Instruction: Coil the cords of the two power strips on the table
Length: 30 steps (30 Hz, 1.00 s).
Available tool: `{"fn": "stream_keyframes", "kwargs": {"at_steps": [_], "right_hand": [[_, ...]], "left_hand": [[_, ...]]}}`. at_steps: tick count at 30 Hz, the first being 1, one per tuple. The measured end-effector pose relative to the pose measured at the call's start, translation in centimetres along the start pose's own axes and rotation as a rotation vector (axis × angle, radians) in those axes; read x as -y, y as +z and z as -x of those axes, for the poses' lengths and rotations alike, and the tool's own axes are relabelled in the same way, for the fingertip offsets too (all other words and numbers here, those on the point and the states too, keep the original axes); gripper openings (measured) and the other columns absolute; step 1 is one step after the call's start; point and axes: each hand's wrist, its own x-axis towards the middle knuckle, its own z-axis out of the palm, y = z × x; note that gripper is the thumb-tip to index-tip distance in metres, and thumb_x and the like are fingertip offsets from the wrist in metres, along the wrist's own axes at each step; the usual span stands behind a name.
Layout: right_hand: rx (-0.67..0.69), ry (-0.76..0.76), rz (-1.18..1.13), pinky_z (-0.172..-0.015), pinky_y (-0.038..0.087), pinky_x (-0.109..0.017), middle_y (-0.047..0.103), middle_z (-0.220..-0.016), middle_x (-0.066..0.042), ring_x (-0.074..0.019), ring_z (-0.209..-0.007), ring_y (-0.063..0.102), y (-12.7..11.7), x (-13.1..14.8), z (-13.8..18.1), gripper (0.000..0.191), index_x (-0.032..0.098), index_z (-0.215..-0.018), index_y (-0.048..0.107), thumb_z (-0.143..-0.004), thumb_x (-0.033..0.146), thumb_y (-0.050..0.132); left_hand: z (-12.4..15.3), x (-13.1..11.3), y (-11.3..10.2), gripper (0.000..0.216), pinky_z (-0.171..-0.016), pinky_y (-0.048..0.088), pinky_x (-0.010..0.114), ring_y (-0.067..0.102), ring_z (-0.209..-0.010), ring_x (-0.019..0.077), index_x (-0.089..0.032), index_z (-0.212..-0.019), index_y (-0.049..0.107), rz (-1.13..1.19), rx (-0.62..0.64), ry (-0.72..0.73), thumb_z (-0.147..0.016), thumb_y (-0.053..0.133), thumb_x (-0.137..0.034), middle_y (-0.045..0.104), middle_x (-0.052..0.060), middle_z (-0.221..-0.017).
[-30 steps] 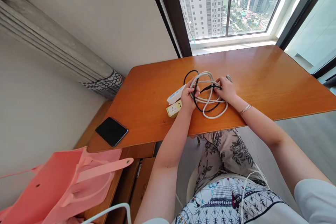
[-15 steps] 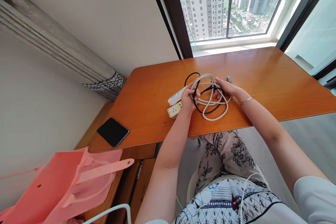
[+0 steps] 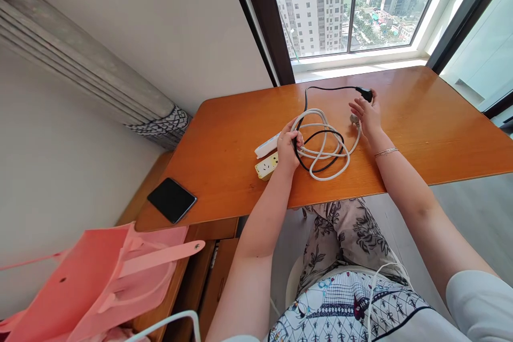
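Note:
My left hand (image 3: 289,144) is closed around the coiled white cable (image 3: 329,177) and a loop of the black cable (image 3: 332,87), close to the power strips. One is a white power strip (image 3: 267,146), partly hidden behind the hand; below it lies a yellowish power strip (image 3: 266,166) with sockets showing. My right hand (image 3: 367,112) holds the black plug (image 3: 365,94) at the end of the black cable, with its fingers curled about it. The white cable's grey plug (image 3: 354,119) rests just beside that hand, on the table.
The wooden table (image 3: 232,128) carries a black phone (image 3: 172,200) near its left front edge. A pink bag (image 3: 96,278) sits open below on the left, by a drawer unit (image 3: 216,267). A window (image 3: 348,10) stands behind the table.
My right hand has moved away from the coil, up and to the right, drawing the black plug out so its cable stretches across. My left hand stays on the coil.

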Motion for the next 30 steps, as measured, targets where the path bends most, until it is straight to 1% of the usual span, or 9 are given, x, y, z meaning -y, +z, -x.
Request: {"fn": "stream_keyframes", "kwargs": {"at_steps": [3, 8, 12, 16, 22, 24, 26, 28, 30], "right_hand": [[-0.038, -0.078, 0.073, -0.089, 0.059, -0.034, 0.059, -0.133, -0.008, -0.0224, -0.118, 0.069, -1.0, 0.1, -0.3, 0.057, 0.038, -0.143, 0.044, -0.091, 0.061, 0.046], [-0.014, -0.104, 0.243, -0.099, 0.054, -0.040, 0.056, -0.141, -0.012, -0.0230, -0.126, 0.062, -0.6, -0.6, 0.0, 0.065, 0.031, -0.156, 0.036, -0.093, 0.046, 0.045], [0.155, -0.155, 0.442, -0.106, 0.048, -0.047, 0.066, -0.126, -0.011, -0.0251, -0.120, 0.063, -0.2, -0.9, 0.5, 0.072, 0.025, -0.159, 0.036, -0.092, 0.041, 0.053], [0.254, -0.209, 0.726, -0.116, 0.033, -0.059, 0.071, -0.113, -0.011, -0.0312, -0.121, 0.060, 0.4, -0.6, 1.2, 0.070, 0.024, -0.158, 0.041, -0.093, 0.044, 0.056], [0.206, -0.232, 1.054, -0.117, 0.020, -0.068, 0.056, -0.132, -0.021, -0.0423, -0.134, 0.044, 1.2, 0.2, 2.5, 0.071, 0.020, -0.155, 0.049, -0.092, 0.051, 0.062], [0.125, -0.320, 0.977, -0.118, 0.024, -0.063, 0.054, -0.136, -0.021, -0.0404, -0.134, 0.044, 1.5, 1.2, 3.4, 0.063, 0.019, -0.149, 0.056, -0.093, 0.048, 0.063], [0.098, -0.408, 0.815, -0.112, 0.036, -0.051, 0.060, -0.128, -0.018, -0.0339, -0.125, 0.051, 2.3, 2.6, 4.7, 0.045, 0.019, -0.133, 0.067, -0.097, 0.044, 0.055], [0.210, -0.423, 0.667, -0.097, 0.045, -0.038, 0.068, -0.105, -0.012, -0.0263, -0.104, 0.060, 3.6, 4.2, 6.3, 0.036, 0.020, -0.110, 0.074, -0.101, 0.044, 0.048], [0.381, -0.351, 0.610, -0.085, 0.045, -0.032, 0.067, -0.083, -0.006, -0.0215, -0.086, 0.061, 5.4, 5.5, 7.9, 0.039, 0.020, -0.088, 0.072, -0.100, 0.050, 0.051]], "left_hand": [[-0.2, 0.2, 0.0, 0.033, -0.045, 0.026, 0.017, 0.037, -0.043, 0.0060, -0.020, -0.097, 0.072, -0.034, -0.052, 0.032, -0.066, 0.066, -0.014, 0.042, -0.010, -0.047], [-0.5, 0.2, 0.0, 0.010, -0.044, 0.028, 0.017, 0.039, -0.041, 0.0053, -0.020, -0.083, 0.063, -0.047, -0.085, 0.006, -0.077, 0.070, -0.019, 0.045, -0.009, -0.048], [-0.5, 0.1, 0.0, 0.012, -0.043, 0.030, 0.017, 0.043, -0.041, 0.0059, -0.020, -0.080, 0.060, -0.084, -0.091, -0.006, -0.080, 0.071, -0.023, 0.049, -0.008, -0.049], [-0.5, 0.0, 0.1, 0.012, -0.042, 0.030, 0.017, 0.043, -0.042, 0.0066, -0.020, -0.081, 0.060, -0.098, -0.080, -0.004, -0.081, 0.071, -0.024, 0.052, -0.007, -0.049], [-0.4, 0.2, 0.2, 0.018, -0.044, 0.032, 0.016, 0.045, -0.044, 0.0065, -0.021, -0.082, 0.058, -0.096, -0.056, 0.010, -0.084, 0.075, -0.028, 0.052, -0.007, -0.051], [-0.4, 0.3, 0.2, 0.019, -0.045, 0.032, 0.016, 0.045, -0.044, 0.0063, -0.021, -0.083, 0.058, -0.093, -0.056, 0.014, -0.085, 0.075, -0.029, 0.052, -0.008, -0.052], [-0.3, 0.4, 0.3, 0.019, -0.046, 0.034, 0.016, 0.046, -0.045, 0.0063, -0.021, -0.084, 0.057, -0.090, -0.041, 0.014, -0.086, 0.075, -0.029, 0.053, -0.008, -0.055], [-0.3, 0.6, 0.3, 0.021, -0.048, 0.036, 0.016, 0.048, -0.048, 0.0063, -0.021, -0.084, 0.057, -0.080, -0.017, 0.025, -0.086, 0.076, -0.030, 0.055, -0.007, -0.059], [-0.4, 0.8, 0.3, 0.023, -0.050, 0.038, 0.017, 0.049, -0.051, 0.0066, -0.021, -0.083, 0.056, -0.062, 0.003, 0.047, -0.086, 0.077, -0.031, 0.056, -0.006, -0.062]]}}
